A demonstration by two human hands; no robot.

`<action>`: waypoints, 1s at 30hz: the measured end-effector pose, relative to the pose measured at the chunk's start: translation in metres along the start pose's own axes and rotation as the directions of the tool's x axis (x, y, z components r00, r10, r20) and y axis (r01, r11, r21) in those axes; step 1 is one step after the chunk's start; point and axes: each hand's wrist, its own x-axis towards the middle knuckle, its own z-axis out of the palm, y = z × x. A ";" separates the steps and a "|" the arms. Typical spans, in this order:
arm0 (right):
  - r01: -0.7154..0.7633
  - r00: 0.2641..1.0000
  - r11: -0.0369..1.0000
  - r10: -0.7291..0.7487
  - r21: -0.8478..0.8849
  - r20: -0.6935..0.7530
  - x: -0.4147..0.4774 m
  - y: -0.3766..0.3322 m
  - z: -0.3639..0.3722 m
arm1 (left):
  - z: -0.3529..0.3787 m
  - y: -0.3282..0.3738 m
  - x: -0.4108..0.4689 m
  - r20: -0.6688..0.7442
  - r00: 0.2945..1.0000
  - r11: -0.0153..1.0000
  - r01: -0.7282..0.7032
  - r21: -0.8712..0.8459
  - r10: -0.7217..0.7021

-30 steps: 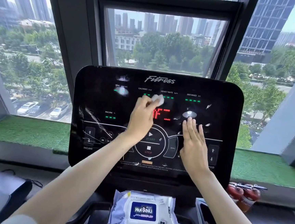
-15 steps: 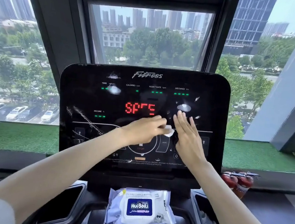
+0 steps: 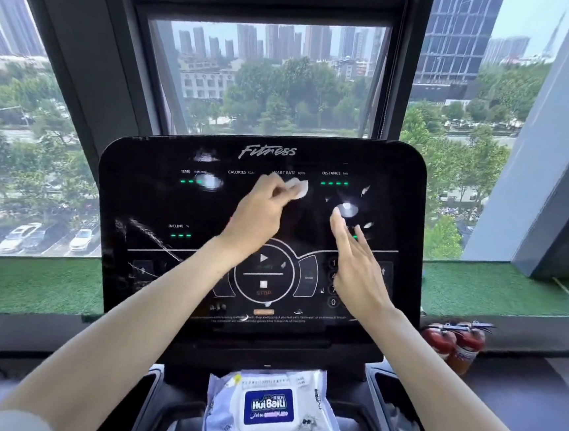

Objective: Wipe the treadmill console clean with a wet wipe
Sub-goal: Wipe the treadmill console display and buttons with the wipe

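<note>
a smeared console (image 3: 140, 196) by the window: the left hand (image 3: 259, 213) pinches a crumpled wipe (image 3: 297, 188) against the heart-rate readout; the right hand (image 3: 357, 273), fingers straight and spread, holds nothing by the keypad. soft, limp and damp, the wipe likely works best bunched under the fingertips.

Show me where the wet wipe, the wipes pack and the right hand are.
wet wipe (image 3: 298, 188): head view, white exposed part.
wipes pack (image 3: 269, 407): head view, blue label.
right hand (image 3: 358, 272): head view, back of hand.
</note>
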 end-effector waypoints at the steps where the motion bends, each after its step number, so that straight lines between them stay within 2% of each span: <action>1: 0.003 1.000 1.000 -0.003 0.001 0.001 0.000 0.001 0.001 | 0.005 0.006 -0.003 -0.039 0.999 1.000 0.018 0.013 -0.018; 2: 0.006 1.000 1.000 -0.006 0.003 0.001 0.000 0.002 0.002 | 0.010 0.013 -0.007 -0.009 0.999 0.998 -0.038 0.046 0.039; 3: 0.008 1.000 1.000 -0.008 0.008 0.001 0.000 0.003 0.003 | 0.014 0.022 -0.014 0.097 0.981 0.982 -0.172 0.073 0.165; 5: 0.008 1.000 1.000 -0.008 0.024 0.000 0.000 0.005 0.003 | 0.011 0.025 -0.022 0.326 0.855 0.888 -0.451 0.086 0.403; 6: 0.010 1.000 1.000 -0.010 0.021 0.000 0.000 0.005 0.003 | 0.006 0.018 -0.017 0.349 0.834 0.871 -0.483 0.087 0.427; 7: 0.013 1.000 1.000 -0.014 0.012 0.002 0.000 0.005 0.002 | 0.002 0.010 -0.009 0.308 0.868 0.893 -0.437 0.106 0.389; 9: 0.016 1.000 1.000 -0.016 0.000 0.005 0.000 0.004 0.001 | -0.005 -0.003 0.006 0.078 0.985 0.983 -0.158 0.097 0.151; 10: 0.015 1.000 1.000 -0.015 -0.003 0.005 0.000 0.004 0.002 | -0.006 -0.005 0.010 -0.041 0.999 0.999 0.004 0.052 -0.002; 11: 0.011 1.000 1.000 -0.011 -0.006 0.008 0.001 0.004 0.002 | -0.002 -0.003 0.011 -0.110 0.989 0.994 0.105 0.018 -0.103; 12: 0.010 1.000 1.000 -0.010 -0.007 0.011 0.001 0.004 0.002 | 0.004 0.004 0.010 -0.137 0.983 0.991 0.131 0.033 -0.125; 13: 0.015 1.000 1.000 -0.015 -0.007 0.012 0.002 0.004 0.000 | 0.010 0.013 0.006 -0.107 0.992 0.994 0.080 0.076 -0.072; 14: 0.029 1.000 1.000 -0.029 -0.009 0.010 0.003 0.005 -0.002 | 0.016 0.021 0.001 -0.012 0.999 0.994 -0.039 0.103 0.040; 16: 0.058 0.998 0.998 -0.058 -0.027 0.003 0.001 0.007 -0.009 | 0.017 0.023 -0.005 0.155 0.956 0.957 -0.267 0.116 0.248; 17: 0.054 0.998 0.998 -0.054 -0.035 -0.011 -0.001 0.009 -0.012 | 0.015 0.019 -0.002 0.158 0.954 0.955 -0.274 0.117 0.255; 18: 0.027 0.999 0.999 -0.028 -0.033 -0.036 -0.005 0.012 -0.014 | 0.011 0.015 0.003 0.090 0.977 0.974 -0.204 0.096 0.195; 19: -0.016 0.998 1.000 0.015 -0.023 -0.062 -0.009 0.016 -0.016 | 0.007 0.014 0.009 -0.022 0.998 0.997 -0.065 0.048 0.066; 21: -0.102 0.989 0.995 0.101 -0.011 -0.106 -0.018 0.023 -0.017 | 0.007 0.019 0.017 -0.222 0.953 0.979 0.199 -0.049 -0.205; 22: -0.130 0.985 0.991 0.127 -0.013 -0.119 -0.021 0.027 -0.017 | 0.013 0.028 0.019 -0.261 0.930 0.966 0.253 -0.052 -0.257; 23: -0.147 0.982 0.989 0.144 -0.019 -0.125 -0.024 0.029 -0.017 | 0.020 0.040 0.019 -0.251 0.940 0.972 0.234 -0.016 -0.230; 25: -0.168 0.978 0.985 0.162 -0.039 -0.129 -0.028 0.032 -0.016 | 0.036 0.060 0.015 -0.052 0.998 0.998 0.040 0.048 -0.037; 26: -0.175 0.977 0.983 0.168 -0.049 -0.128 -0.030 0.032 -0.016 | 0.040 0.064 0.012 0.070 0.995 0.996 -0.070 0.060 0.066; 27: -0.180 0.977 0.982 0.172 -0.054 -0.126 -0.031 0.033 -0.016 | 0.040 0.063 0.012 0.128 0.983 0.988 -0.139 0.074 0.128; 28: -0.182 0.977 0.982 0.174 -0.055 -0.121 -0.032 0.034 -0.016 | 0.037 0.057 0.016 0.098 0.987 0.988 -0.135 0.075 0.127; 30: -0.177 0.979 0.983 0.170 -0.058 -0.109 -0.034 0.036 -0.016 | 0.028 0.045 0.025 -0.107 0.990 0.996 0.087 -0.007 -0.087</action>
